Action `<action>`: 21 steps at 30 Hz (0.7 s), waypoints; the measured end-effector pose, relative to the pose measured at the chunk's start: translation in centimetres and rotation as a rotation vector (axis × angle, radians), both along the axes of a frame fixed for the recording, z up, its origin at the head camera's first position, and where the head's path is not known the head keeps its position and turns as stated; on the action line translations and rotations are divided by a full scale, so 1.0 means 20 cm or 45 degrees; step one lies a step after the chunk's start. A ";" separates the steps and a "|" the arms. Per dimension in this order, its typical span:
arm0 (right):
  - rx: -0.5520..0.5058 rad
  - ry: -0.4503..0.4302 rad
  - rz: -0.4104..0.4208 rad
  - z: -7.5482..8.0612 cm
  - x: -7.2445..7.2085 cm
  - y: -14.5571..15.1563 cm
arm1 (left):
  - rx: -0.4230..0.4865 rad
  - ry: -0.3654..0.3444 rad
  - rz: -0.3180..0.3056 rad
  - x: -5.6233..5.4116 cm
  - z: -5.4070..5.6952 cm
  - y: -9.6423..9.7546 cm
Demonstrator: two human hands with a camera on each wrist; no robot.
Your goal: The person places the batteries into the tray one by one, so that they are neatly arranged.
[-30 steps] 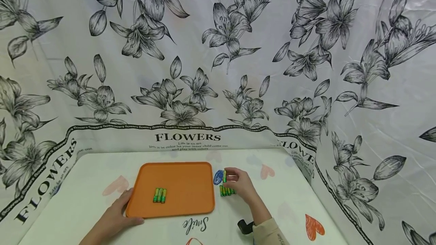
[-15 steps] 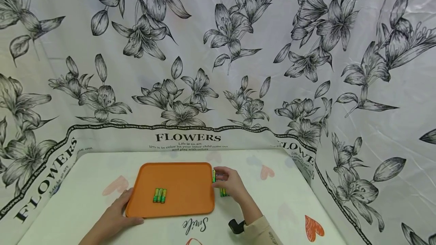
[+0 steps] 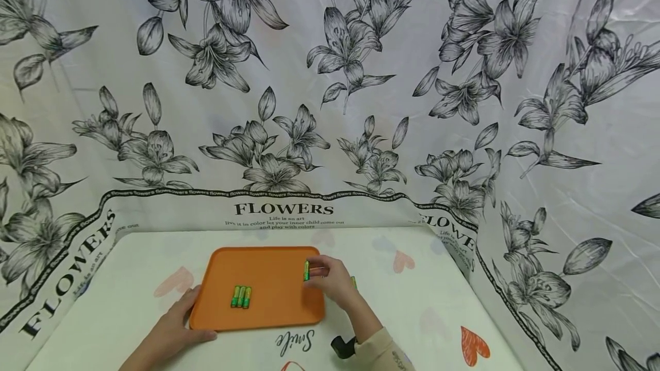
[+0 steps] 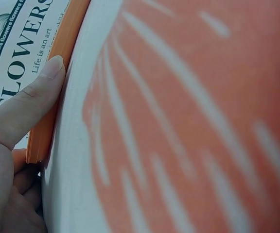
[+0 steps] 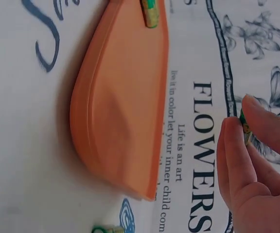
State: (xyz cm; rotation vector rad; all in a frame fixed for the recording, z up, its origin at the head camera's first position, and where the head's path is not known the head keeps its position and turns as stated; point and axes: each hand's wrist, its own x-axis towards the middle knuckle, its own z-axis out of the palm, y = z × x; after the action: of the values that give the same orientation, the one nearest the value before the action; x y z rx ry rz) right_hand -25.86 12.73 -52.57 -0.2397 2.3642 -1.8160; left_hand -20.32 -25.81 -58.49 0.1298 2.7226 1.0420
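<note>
Over the orange tray (image 3: 268, 262), having just crossed its right side, my right hand (image 3: 332, 284) pinches a green-and-yellow battery (image 3: 306, 271), so it seems nearer the three batteries (image 3: 240, 297) there, my left hand (image 3: 174, 325) gripping the tray.

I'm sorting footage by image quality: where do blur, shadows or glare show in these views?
Head view: fairly even lighting, pale sheen on the hanging cloth, upper right; left wrist view: the reddish print looks blurred, while the left hand is clearer; right wrist view: a soft shadow darkens part of the orange tray.
</note>
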 end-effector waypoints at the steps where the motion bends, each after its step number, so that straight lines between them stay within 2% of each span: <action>1: 0.003 0.004 0.007 0.00 0.00 -0.01 | -0.004 0.003 -0.002 0.00 0.00 0.00; 13: 0.030 0.040 0.076 -0.03 0.02 -0.15 | 0.018 0.007 -0.002 0.01 0.01 0.00; 21: 0.051 0.012 0.071 -0.05 0.03 -0.24 | 0.033 0.010 0.002 0.01 0.01 0.00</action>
State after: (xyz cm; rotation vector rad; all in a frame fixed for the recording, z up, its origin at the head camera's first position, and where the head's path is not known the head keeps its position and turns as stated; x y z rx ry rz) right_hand -25.30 7.98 -53.61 -0.3071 2.3732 -1.7446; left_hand -20.05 -25.77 -58.24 0.1364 2.7173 1.0795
